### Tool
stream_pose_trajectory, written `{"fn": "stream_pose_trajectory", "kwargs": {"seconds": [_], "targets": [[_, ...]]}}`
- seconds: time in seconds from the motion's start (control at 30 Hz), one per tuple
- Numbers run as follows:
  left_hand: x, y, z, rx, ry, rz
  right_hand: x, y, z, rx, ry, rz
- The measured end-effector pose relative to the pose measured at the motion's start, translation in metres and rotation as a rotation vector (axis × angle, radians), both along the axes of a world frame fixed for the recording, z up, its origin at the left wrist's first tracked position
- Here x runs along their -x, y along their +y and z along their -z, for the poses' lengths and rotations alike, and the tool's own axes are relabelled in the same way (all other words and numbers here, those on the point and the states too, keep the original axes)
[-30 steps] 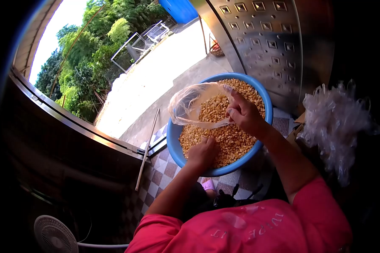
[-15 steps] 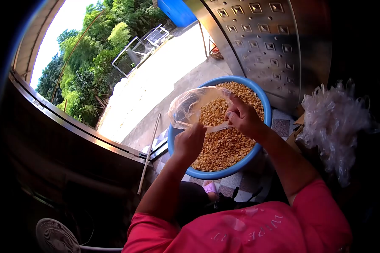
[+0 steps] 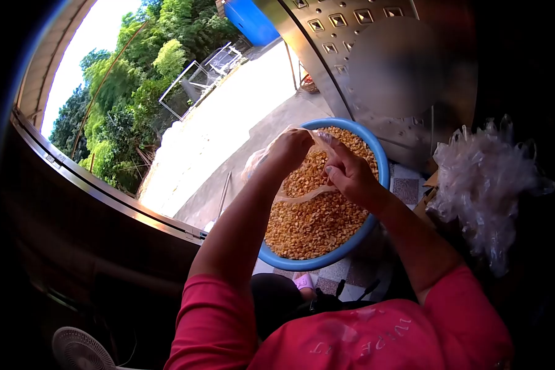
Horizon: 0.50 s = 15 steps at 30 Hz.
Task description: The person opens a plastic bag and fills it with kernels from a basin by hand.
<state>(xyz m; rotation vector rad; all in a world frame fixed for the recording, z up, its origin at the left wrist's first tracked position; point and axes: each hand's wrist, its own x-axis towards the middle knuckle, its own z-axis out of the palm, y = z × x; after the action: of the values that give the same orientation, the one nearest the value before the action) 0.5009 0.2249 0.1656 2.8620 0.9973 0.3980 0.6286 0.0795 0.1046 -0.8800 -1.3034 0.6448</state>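
A thin clear plastic bag [image 3: 256, 163] is spread over the blue tub [image 3: 384, 161], its mouth facing me and its lower rim hanging slack. The tub holds loose yellow kernels that look like corn [image 3: 314, 228]. My right hand [image 3: 350, 174] pinches the right side of the bag's rim, thumb against the fingers. My left hand [image 3: 291, 148] is at the far upper part of the rim, close to the right hand. Its fingers are curled and partly hidden, closed on the film. No kernels can be made out in the bag.
A heap of clear plastic bags [image 3: 484, 185] sits on the right, above a cardboard box. A studded metal door [image 3: 336, 46] stands behind the tub. At lower left is a fan [image 3: 80, 348]. A pole [image 3: 225, 192] leans near the doorway, and a pink slipper [image 3: 303, 282] shows below.
My left hand has moved up and away from the bag's near edge to its far rim, beside the right hand. The near rim has sagged. The right hand keeps its pinch.
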Motion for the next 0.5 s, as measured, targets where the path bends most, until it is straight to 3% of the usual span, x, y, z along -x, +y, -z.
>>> {"fn": "stream_pose_trajectory", "kwargs": {"seconds": [0.13, 0.3, 0.5], "targets": [[-0.001, 0.002, -0.006, -0.156, -0.001, 0.031, -0.003, 0.001, 0.002, 0.015, -0.061, -0.023], [0.013, 0.004, -0.005, -0.133, -0.039, -0.015, -0.003, -0.002, -0.001, 0.027, -0.086, -0.02], [0.04, -0.021, -0.009, -0.181, 0.116, -0.001, -0.001, 0.003, 0.003, -0.023, -0.064, -0.004]]}}
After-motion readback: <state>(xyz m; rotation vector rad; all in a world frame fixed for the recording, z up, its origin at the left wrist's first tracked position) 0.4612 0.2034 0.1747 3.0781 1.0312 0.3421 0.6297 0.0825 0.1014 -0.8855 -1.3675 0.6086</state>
